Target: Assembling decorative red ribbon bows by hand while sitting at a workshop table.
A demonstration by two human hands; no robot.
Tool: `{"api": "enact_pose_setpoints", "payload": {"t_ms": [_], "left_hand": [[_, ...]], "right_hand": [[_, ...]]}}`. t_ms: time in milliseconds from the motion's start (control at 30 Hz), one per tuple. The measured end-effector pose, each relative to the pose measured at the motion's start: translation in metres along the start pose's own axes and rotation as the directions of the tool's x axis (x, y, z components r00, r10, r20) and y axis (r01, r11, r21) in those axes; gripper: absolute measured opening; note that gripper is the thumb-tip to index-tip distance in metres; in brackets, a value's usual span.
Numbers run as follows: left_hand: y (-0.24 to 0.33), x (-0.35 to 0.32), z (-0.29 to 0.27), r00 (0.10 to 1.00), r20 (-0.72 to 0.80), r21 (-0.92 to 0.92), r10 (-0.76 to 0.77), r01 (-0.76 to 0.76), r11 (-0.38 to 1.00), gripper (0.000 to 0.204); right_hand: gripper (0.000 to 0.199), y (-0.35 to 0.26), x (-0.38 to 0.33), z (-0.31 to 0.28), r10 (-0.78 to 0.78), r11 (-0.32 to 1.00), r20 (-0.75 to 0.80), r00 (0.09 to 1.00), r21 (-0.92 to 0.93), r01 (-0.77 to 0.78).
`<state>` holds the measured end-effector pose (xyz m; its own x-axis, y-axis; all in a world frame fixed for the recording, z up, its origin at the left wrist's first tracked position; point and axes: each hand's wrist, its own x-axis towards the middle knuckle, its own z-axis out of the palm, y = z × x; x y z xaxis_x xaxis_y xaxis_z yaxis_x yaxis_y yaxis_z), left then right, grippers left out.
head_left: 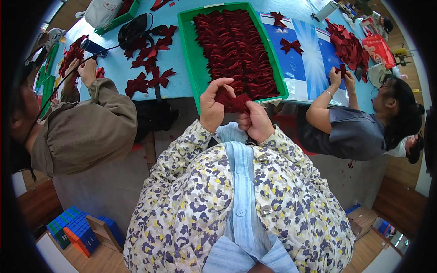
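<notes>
Scanning from the left edge: co-worker in a brown jacket (86,132) noted, hand on a dark blue tool (93,47) with a trailing cord, finished dark red bows (148,79) lying loose on the blue table (182,68) alongside.

Centre: left hand (212,108) found closed, thumb and fingers pinching the upper left of a dark red fabric piece (233,103). Right hand (257,123) likewise closed, gripping the same piece from below right. Piece held between both hands, just off the near rim of the green tray (193,59), above the lap and clear of the table. Tray seen packed with overlapping rows of like red pieces (236,50).

Right: second co-worker in a grey top (350,132) observed with both hands on a small red piece; red heap (348,45) beyond.

Risks judged: fabric pinched at the edges only, so liable to slip and drop to the floor from an uneven pull. Tray overhanging the table edge; a knock from the wrists likely to disturb the stacked rows. Cord at left crossing the bows, apt to drag them.
</notes>
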<state>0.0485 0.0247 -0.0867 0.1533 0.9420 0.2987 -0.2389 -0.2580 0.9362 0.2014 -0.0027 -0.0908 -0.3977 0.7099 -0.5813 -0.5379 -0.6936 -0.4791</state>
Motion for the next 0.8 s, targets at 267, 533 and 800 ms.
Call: {"api": "enact_pose_setpoints", "payload": {"t_ms": [267, 533, 800], "left_hand": [[0.011, 0.001, 0.007, 0.745, -0.214, -0.298, -0.632, 0.566, 0.768, 0.032], [0.009, -0.007, -0.006, 0.576, 0.253, -0.578, -0.778, 0.734, 0.356, 0.026], [-0.014, -0.015, 0.003, 0.915, -0.283, -0.056, -0.286, 0.282, 0.958, 0.016]], "right_hand": [[0.037, -0.01, 0.006, 0.01, -0.796, -0.027, 0.298, 0.527, -0.887, 0.461], [0.015, -0.012, 0.005, 0.009, -0.312, 0.941, -0.126, 0.942, -0.178, 0.288], [0.025, 0.008, 0.01, -0.002, -0.122, 0.988, -0.021, 0.992, -0.1, 0.119]]}}
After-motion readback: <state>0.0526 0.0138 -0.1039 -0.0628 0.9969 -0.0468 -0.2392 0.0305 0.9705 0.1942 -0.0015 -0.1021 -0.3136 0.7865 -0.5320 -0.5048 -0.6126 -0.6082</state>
